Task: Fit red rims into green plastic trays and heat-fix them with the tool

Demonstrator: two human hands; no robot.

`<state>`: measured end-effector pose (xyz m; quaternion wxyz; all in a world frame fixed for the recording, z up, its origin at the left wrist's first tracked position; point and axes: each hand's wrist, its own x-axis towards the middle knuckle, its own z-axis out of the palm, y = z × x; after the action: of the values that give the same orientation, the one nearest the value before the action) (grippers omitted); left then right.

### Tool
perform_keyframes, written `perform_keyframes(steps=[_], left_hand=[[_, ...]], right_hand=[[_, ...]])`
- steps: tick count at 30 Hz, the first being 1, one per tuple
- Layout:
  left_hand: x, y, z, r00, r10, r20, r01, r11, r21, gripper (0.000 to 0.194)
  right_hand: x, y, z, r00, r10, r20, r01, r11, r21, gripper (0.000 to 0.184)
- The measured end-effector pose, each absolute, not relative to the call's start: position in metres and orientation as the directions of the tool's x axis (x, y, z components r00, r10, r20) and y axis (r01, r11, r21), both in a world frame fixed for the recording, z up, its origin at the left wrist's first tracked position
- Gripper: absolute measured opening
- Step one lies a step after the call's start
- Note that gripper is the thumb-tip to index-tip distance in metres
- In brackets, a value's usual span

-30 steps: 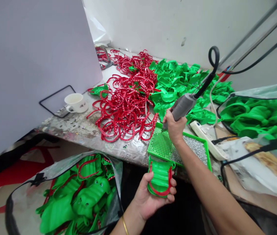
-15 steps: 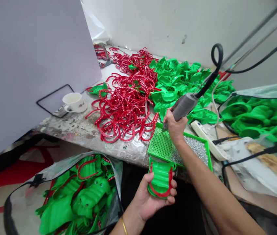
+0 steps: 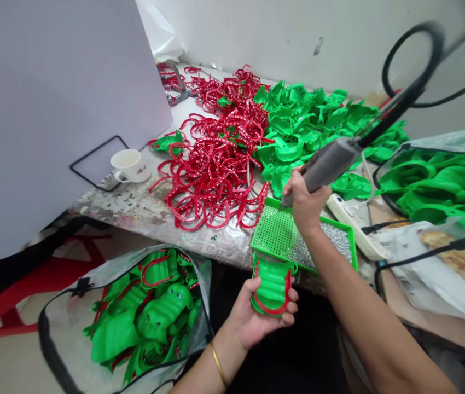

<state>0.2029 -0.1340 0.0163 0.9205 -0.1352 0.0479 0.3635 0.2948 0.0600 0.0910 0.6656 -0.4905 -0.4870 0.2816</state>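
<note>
My left hand [image 3: 253, 312] is closed around a green plastic crocodile-jaw piece [image 3: 273, 282], its hollow side up, with a red toothed strip [image 3: 288, 290] curving along its rim. Wrapped in my right hand [image 3: 308, 205] is a grey electric screwdriver [image 3: 331, 161], tilted, its tip pointing down over the perforated end of a green tray [image 3: 263, 241]. Small silvery screws [image 3: 335, 241] fill the tray's other end, partly hidden by my right forearm. The jaw piece is just in front of the tray's near edge.
Red toothed strips [image 3: 216, 180] lie heaped on the table, beside a pile of green pieces [image 3: 298, 120]. Assembled pieces fill an open bag [image 3: 47, 323] at lower left; another bag of green parts [image 3: 441, 180] stands right. A white mug [image 3: 129, 167] and power strip [image 3: 358, 230] are nearby.
The screwdriver and my right hand have shifted slightly right and up in view, and the cable loop has swung right. My left hand keeps its hold. The whole view has shifted a little.
</note>
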Motion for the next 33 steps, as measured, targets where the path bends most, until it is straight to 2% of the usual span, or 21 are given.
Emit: perform_keyframes(steps=[4,8,13,22,33], left_hand=[[0.203,-0.134,0.021,0.721,0.662,-0.205,-0.693,0.691,-0.206,0.061],[0.204,-0.134,0.023,0.715,0.665,-0.217,-0.699,0.686,-0.201,0.059],[0.205,-0.134,0.026,0.705,0.668,-0.239,-0.707,0.687,-0.166,0.059],[0.206,-0.132,0.030,0.697,0.659,-0.282,-0.711,0.686,-0.155,0.061],[0.205,-0.133,0.025,0.702,0.664,-0.256,-0.706,0.695,-0.137,0.060]], right_hand=[[0.298,0.027,0.119,0.334,0.847,0.414,0.036,0.428,-0.903,0.014],[0.304,-0.024,0.132,0.278,0.900,0.336,0.021,0.344,-0.939,0.013],[0.314,-0.064,0.123,0.207,0.948,0.243,-0.044,0.257,-0.965,0.013],[0.317,-0.066,0.110,0.250,0.942,0.224,-0.010,0.234,-0.972,0.015],[0.317,-0.071,0.102,0.233,0.949,0.213,-0.075,0.236,-0.969,0.011]])
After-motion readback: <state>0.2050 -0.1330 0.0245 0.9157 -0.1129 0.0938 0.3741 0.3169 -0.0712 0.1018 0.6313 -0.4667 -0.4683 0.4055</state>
